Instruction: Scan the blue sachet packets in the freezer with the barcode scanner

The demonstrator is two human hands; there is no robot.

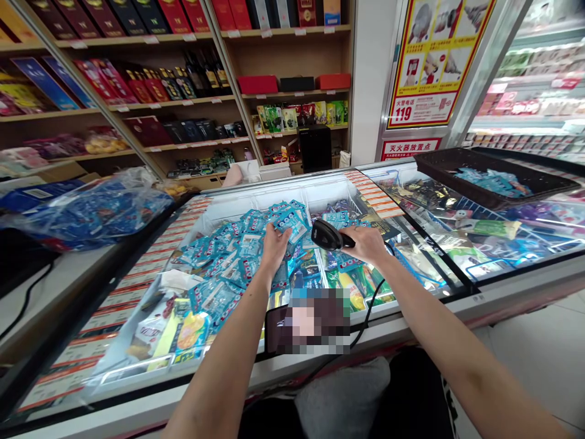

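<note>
Many small blue packets (223, 256) lie in a loose pile on the glass top of a freezer (183, 381). My left hand (275, 247) is at the pile's right part, its thumb and fingers closed on a blue packet (295, 224). Just to the right, my right hand (364, 242) is wrapped round the handle of a black barcode scanner (326, 235), whose head points left toward that packet. The scanner's black cable (372, 305) hangs down from the hand. At the freezer's front edge lies a phone (278, 329), partly blurred out.
A clear bag of packets (114, 207) is at the left. A dark tray (498, 194) with blue packets stands on the freezer's right part. Behind are shelves (183, 100) of boxes and bottles, and a black box-shaped object (315, 148).
</note>
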